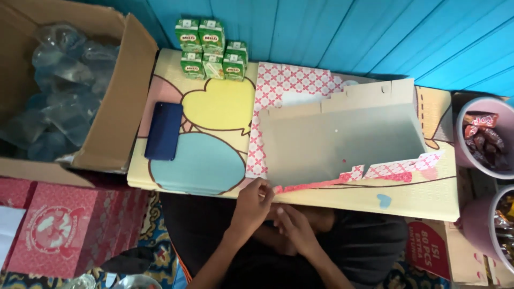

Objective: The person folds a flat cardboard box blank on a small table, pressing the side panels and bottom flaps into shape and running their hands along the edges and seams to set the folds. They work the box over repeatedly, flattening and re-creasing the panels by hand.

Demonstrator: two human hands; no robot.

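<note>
Here, left hand (251,206) grip pinching flat box (337,139) corner, right hand (295,230) grip unclear, fingers curled under table (417,200) edge.

Unfolded cardboard box blank (337,142), grey inside, pink lattice print outside, lying apparently half-folded, on the low table's near edge

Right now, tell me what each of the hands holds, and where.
Left hand pinches the pink-patterned, grey-lined cardboard box blank at its near-left corner; right hand holds nothing visible.
</note>
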